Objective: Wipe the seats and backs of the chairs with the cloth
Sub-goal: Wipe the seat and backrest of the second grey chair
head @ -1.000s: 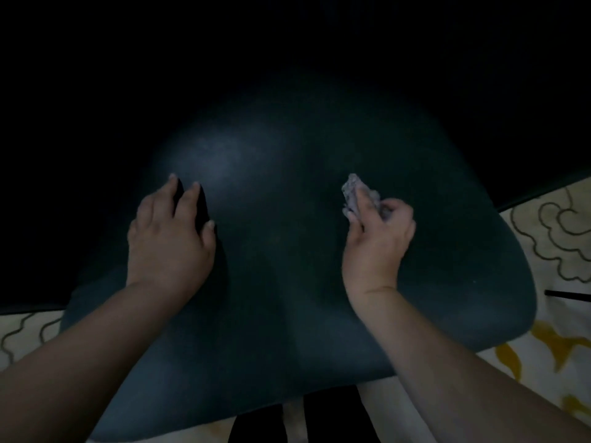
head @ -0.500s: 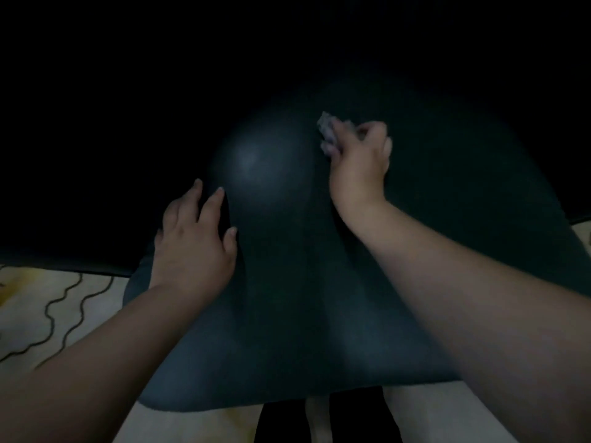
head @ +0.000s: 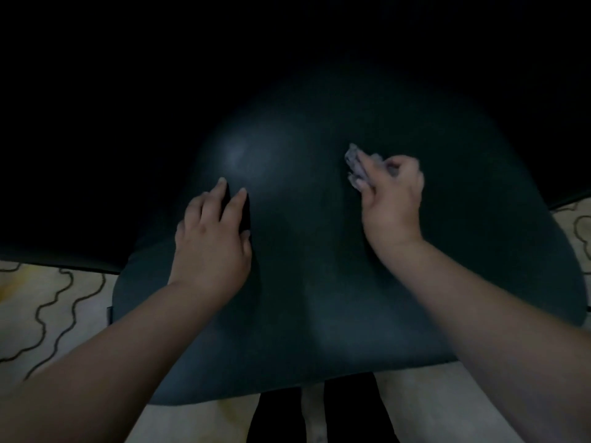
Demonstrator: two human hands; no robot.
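A dark, rounded chair seat (head: 303, 282) fills the middle of the head view in dim light. My left hand (head: 212, 241) rests flat on its left part with the fingers spread. My right hand (head: 393, 199) grips a small crumpled grey cloth (head: 355, 161) and presses it onto the seat right of centre. The cloth sticks out beyond my fingertips. The far end of the seat fades into darkness, and no chair back can be made out.
Pale floor with dark wavy lines (head: 48, 314) shows at the left and the right edge (head: 575, 225). Dark legs (head: 351, 410) stand below the seat's near edge. Everything beyond the seat is black.
My right hand with the cloth pushed toward the far end of the seat, then came back nearer and to the right. My left hand stayed planted on the seat.
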